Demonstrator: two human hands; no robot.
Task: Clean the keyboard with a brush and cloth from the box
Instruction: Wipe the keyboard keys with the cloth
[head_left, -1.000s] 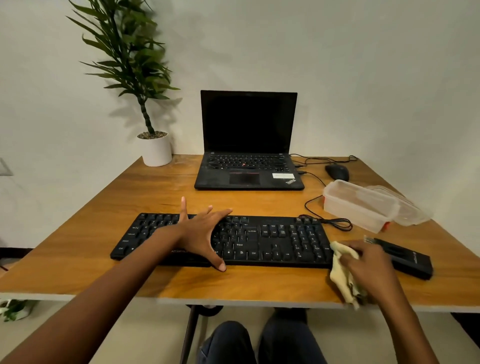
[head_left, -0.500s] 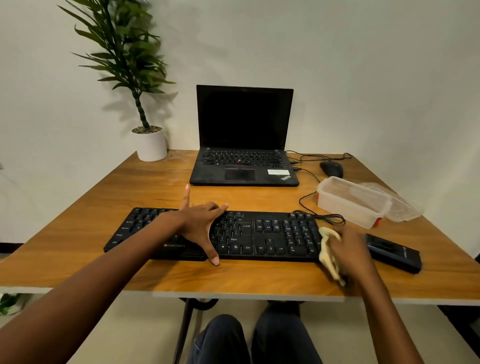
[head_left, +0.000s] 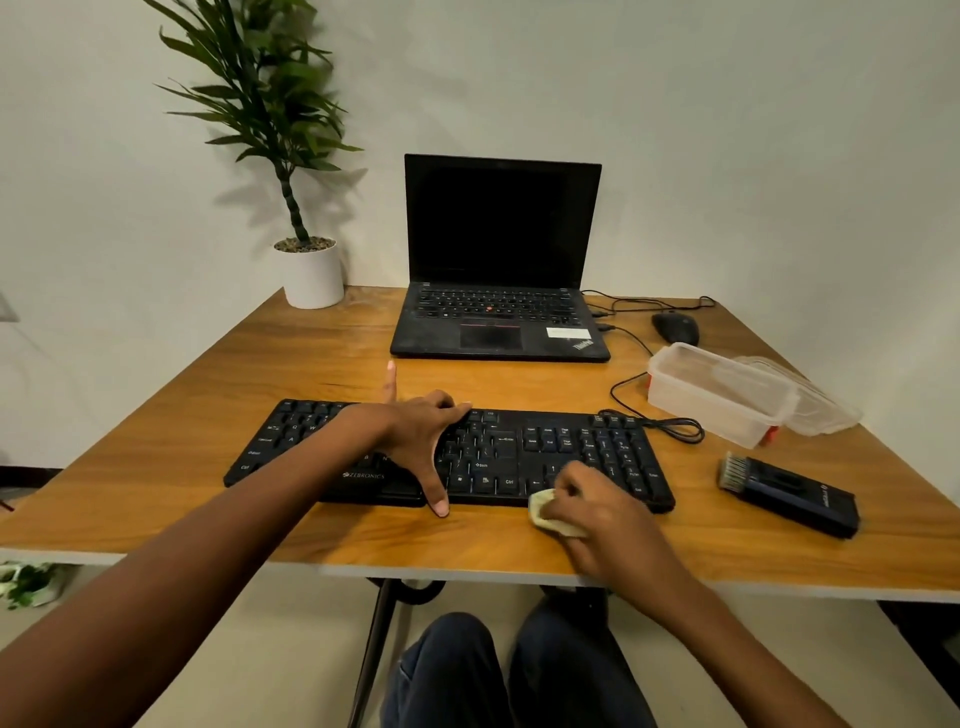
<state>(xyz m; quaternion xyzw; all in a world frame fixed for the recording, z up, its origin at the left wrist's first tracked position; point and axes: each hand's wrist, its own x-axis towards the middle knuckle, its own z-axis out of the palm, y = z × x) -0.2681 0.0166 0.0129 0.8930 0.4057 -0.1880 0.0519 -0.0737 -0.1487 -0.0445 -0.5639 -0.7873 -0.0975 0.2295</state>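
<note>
The black keyboard (head_left: 519, 457) lies flat near the front edge of the wooden table (head_left: 156, 493). The person's left hand (head_left: 415, 441) rests on its middle with the fingers spread wide. The thumb reaches down over the front edge, and one finger points up off the keys.

The right hand (head_left: 597, 514) is curled round a small pale yellow cloth (head_left: 550, 517). It holds the cloth bunched against the front edge of the keyboard, just under the arrow keys. Most of the cloth is hidden under the fingers.

The brush (head_left: 789, 493) lies on the table to the right of the keyboard, not touching it. It is dark, and its bristles point back toward the keyboard.

Behind the brush sits the clear plastic box (head_left: 717, 395). It is open, and its lid (head_left: 810, 400) lies against its right side. The keyboard's black cord (head_left: 670, 428) loops on the table just in front of the box.

Farther back, an open laptop (head_left: 498, 291) with a dark screen stands in the middle. A black mouse (head_left: 675, 327) is to its right. A green plant (head_left: 270, 104) in a white pot (head_left: 311, 275) stands at the back left corner.
</note>
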